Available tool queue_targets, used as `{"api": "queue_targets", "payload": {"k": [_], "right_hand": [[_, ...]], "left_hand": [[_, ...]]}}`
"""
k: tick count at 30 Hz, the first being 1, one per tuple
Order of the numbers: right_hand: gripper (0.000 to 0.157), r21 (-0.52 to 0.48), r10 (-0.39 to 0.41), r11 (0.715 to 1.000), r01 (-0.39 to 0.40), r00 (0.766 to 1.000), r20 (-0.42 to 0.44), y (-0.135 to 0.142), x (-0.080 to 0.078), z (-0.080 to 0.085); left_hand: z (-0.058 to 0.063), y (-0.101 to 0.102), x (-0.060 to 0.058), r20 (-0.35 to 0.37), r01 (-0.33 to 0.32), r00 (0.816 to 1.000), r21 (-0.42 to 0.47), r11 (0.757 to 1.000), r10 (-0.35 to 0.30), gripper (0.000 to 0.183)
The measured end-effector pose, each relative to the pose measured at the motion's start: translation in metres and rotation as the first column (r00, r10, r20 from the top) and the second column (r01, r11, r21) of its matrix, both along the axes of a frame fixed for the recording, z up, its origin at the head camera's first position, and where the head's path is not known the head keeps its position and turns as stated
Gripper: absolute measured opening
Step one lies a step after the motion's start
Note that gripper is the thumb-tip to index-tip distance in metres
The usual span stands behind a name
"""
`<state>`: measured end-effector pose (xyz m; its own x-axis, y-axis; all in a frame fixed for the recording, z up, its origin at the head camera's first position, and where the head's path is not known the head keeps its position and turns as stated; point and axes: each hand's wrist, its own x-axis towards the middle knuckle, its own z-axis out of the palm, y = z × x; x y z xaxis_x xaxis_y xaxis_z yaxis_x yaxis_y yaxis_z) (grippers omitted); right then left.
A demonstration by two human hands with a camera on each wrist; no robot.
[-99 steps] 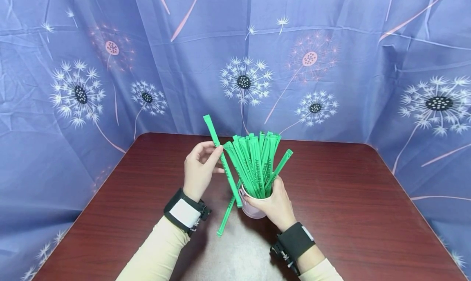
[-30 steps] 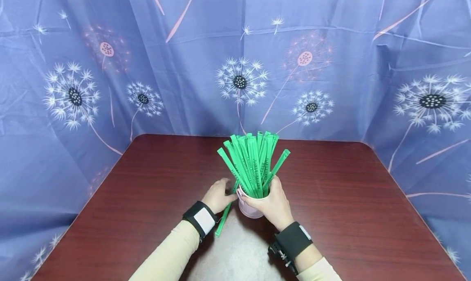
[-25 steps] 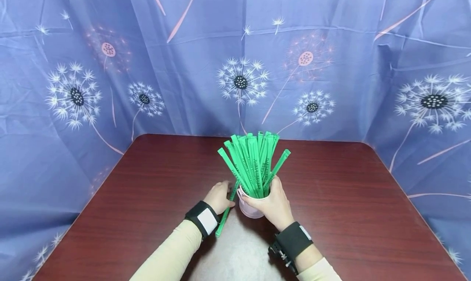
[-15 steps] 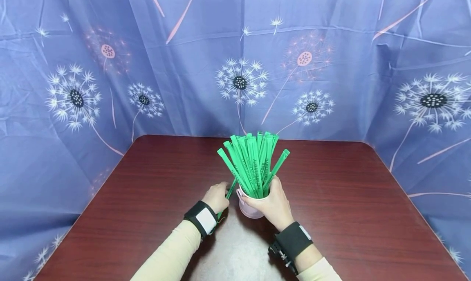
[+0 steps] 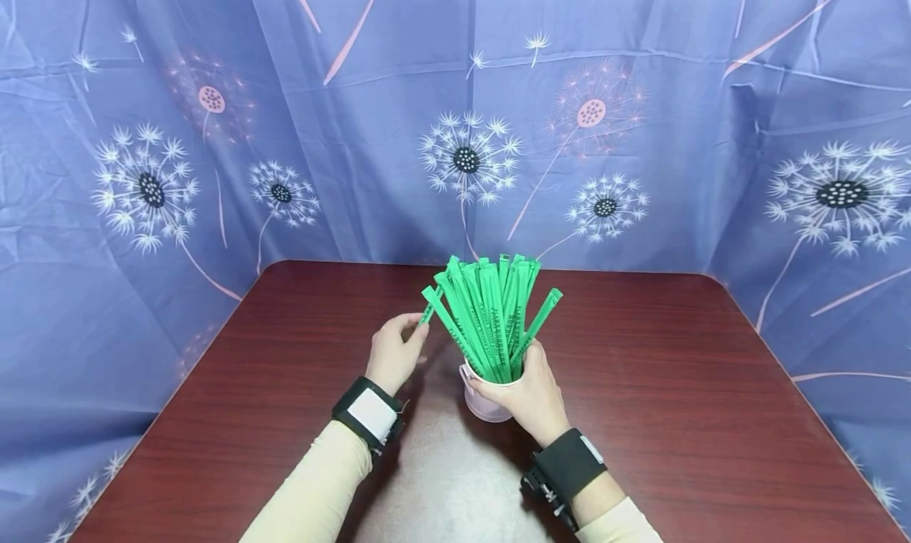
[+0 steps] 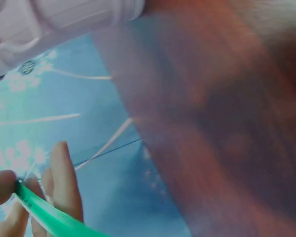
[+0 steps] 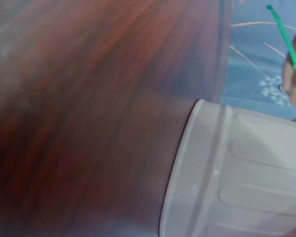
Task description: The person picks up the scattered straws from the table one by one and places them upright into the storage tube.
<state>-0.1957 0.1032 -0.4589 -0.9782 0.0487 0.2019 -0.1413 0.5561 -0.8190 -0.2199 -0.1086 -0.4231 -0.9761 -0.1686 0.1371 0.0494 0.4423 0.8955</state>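
In the head view a small pale pink bucket [image 5: 487, 405] stands on the table, packed with long green stick packets [image 5: 491, 314] that fan out above its rim. My right hand [image 5: 534, 394] grips the bucket at its right side, thumb at the near rim. Left of the bucket, my left hand [image 5: 395, 349] pinches one stick packet [image 6: 54, 217] between thumb and fingers, raised off the table. Its upper end overlaps the bunch in the head view. The bucket wall [image 7: 256, 163] fills the lower right of the right wrist view, with the pinched packet [image 7: 287, 44] beyond it.
Both hands work over a dark red-brown wooden table [image 5: 676, 385] with rounded far corners. A blue curtain [image 5: 370, 148] with dandelion prints hangs behind it and along the sides. Each wrist wears a black strap [image 5: 368, 413] with a small camera.
My left hand put one packet into the bucket, then took hold of the packet leaning beside it and lifted it up and to the left. My right hand has stayed on the bucket.
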Motion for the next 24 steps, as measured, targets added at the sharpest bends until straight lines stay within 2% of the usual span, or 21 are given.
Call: {"api": "queue_targets", "payload": {"k": [4, 8, 10, 14, 17, 21, 24], "right_hand": [[0.093, 0.003, -0.004, 1.000, 0.004, 1.000, 0.017, 0.000, 0.000, 0.000], [0.094, 0.005, -0.001, 1.000, 0.001, 1.000, 0.024, 0.001, 0.000, 0.000], [0.095, 0.004, 0.001, 1.000, -0.001, 1.000, 0.021, 0.001, 0.000, 0.000], [0.095, 0.004, 0.002, 1.000, -0.002, 1.000, 0.019, 0.000, 0.001, 0.001], [0.095, 0.006, 0.000, 1.000, 0.000, 1.000, 0.022, 0.000, 0.000, 0.001], [0.096, 0.007, -0.004, 1.000, 0.003, 1.000, 0.019, 0.000, 0.001, 0.000], [0.097, 0.012, -0.001, 1.000, 0.001, 1.000, 0.017, 0.000, 0.001, 0.001]], "left_hand": [[0.014, -0.003, 0.002, -0.105, -0.068, 0.991, 0.104, 0.992, 0.079, 0.028], [0.027, -0.005, 0.004, -0.211, -0.135, 0.963, 0.166, 0.977, 0.169, 0.024], [0.035, -0.006, 0.005, -0.253, -0.140, 0.948, 0.204, 0.969, 0.191, 0.022], [0.049, -0.006, 0.009, -0.301, -0.072, 0.936, 0.337, 0.939, 0.180, 0.021], [0.059, -0.004, 0.013, -0.316, -0.017, 0.933, 0.435, 0.901, 0.170, 0.022], [0.068, -0.001, 0.017, -0.326, 0.024, 0.931, 0.504, 0.863, 0.165, 0.018], [0.073, 0.002, 0.021, -0.334, 0.052, 0.930, 0.533, 0.845, 0.153, 0.014]]}}
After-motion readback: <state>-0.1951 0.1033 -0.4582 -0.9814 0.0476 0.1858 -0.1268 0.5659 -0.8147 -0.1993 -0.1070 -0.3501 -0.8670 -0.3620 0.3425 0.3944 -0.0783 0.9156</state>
